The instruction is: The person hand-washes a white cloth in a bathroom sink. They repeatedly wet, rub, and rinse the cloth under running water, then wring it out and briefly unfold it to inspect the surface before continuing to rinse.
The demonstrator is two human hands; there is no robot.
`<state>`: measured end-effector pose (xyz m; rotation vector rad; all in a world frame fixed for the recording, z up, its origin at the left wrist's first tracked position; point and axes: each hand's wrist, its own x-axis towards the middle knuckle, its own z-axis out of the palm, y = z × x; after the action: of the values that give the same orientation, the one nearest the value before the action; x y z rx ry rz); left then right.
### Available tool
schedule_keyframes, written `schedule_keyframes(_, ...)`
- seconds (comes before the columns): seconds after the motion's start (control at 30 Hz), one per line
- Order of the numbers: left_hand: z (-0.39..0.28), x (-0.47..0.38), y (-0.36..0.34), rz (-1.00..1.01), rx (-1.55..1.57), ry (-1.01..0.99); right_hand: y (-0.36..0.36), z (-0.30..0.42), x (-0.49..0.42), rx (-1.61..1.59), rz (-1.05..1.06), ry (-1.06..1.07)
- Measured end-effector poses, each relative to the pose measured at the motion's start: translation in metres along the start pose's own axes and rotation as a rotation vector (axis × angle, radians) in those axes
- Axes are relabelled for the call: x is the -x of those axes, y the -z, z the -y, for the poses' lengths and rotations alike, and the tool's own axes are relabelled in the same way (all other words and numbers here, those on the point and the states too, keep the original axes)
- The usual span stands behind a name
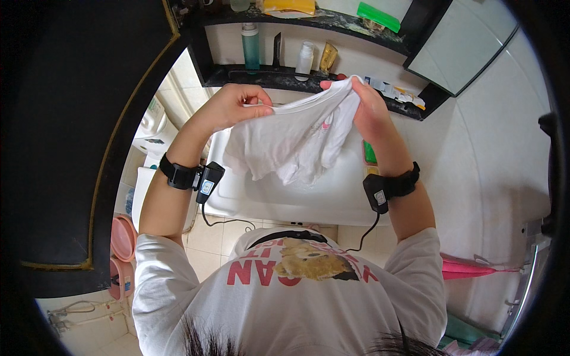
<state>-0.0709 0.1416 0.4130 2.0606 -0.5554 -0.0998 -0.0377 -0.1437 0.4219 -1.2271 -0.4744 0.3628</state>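
A thin white cloth garment [285, 142] with a small pink print hangs stretched between my two hands. My left hand [242, 104] pinches its upper hem between thumb and fingers. Higher up, my right hand [367, 104] grips a bunched corner, its fingers partly hidden behind the fabric. Beneath the cloth lies a white sink basin [285, 209], and the garment's lower edge hangs down over it. Both forearms wear black strapped devices with cables.
Beyond the sink, a black shelf [240, 79] holds a teal bottle [251, 49], a white bottle [305, 60] and a gold tube [328, 58]. A green sponge-like item [368, 152] sits at the sink's right rim. A black door panel [67, 133] stands at left, near pink basins [123, 240].
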Motion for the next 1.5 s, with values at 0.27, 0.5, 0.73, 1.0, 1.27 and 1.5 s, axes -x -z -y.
schedule_keyframes(0.27,-0.003,-0.006,0.005,-0.280,0.367,-0.120,0.011,-0.006,-0.002,-0.206,0.029,0.049)
schedule_keyframes(0.5,0.004,-0.036,-0.053,-0.053,0.223,-0.170,-0.008,-0.006,-0.002,-0.038,-0.008,-0.009)
schedule_keyframes(0.73,0.023,-0.059,-0.092,0.083,0.294,-0.124,-0.009,0.008,0.003,0.019,-0.082,0.021)
schedule_keyframes(1.0,0.016,-0.058,-0.103,0.127,0.456,-0.069,0.005,0.009,0.009,-0.076,-0.084,0.033)
schedule_keyframes(1.27,0.009,-0.043,-0.063,-0.038,0.422,0.008,0.034,-0.011,0.010,0.024,-0.165,0.020)
schedule_keyframes(1.5,0.007,-0.041,-0.056,-0.267,0.346,-0.079,0.031,-0.008,0.013,0.123,-0.133,0.034)
